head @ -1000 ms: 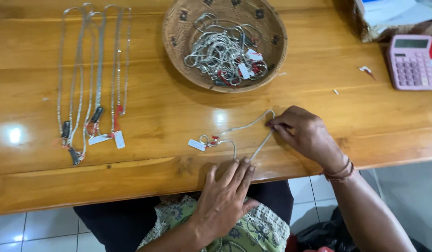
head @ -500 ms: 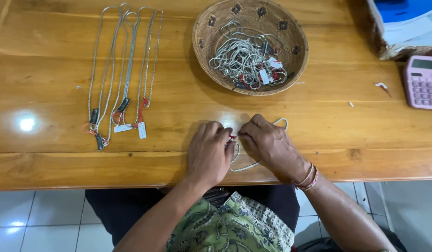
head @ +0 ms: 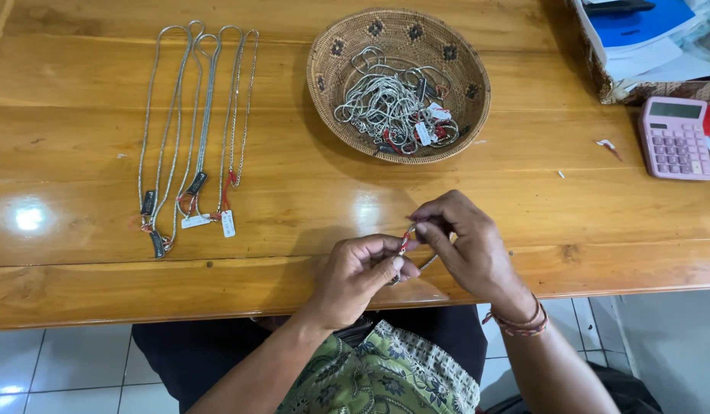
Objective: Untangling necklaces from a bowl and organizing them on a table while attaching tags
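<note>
Change: since half a second back, both hands have lifted slightly off the wood and drawn a little toward the table's near edge; one second back they were apart, with the chain laid out flat on the table.
Left hand [head: 360, 276]: thumb and forefinger pinched together on the silver chain [head: 427, 262], just beside the right fingertips, other fingers curled under.
Right hand [head: 468, 249]: fingertips closed on the same chain's end where a red thread [head: 405, 238] shows, touching the left hand's pinch; cord bracelets [head: 519, 322] circle the wrist.
Chain held: mostly hidden inside the two hands; a short stretch shows between them, low over the wooden table [head: 309, 199] near its front edge.
Below the grip: a green patterned cloth [head: 385, 376] on the person's lap.
Left of the grip, farther out: laid-out silver chains [head: 194, 130] in long parallel loops, their small tags [head: 209, 218] at the near ends, well apart from the hands.
Beyond the grip: a round woven basket [head: 347, 46] holding a tangled heap of chains [head: 393, 103] with tags.
Far right of the grip: a pink calculator [head: 674, 138], and past it a box of papers [head: 638, 46] at the table's corner.
</note>
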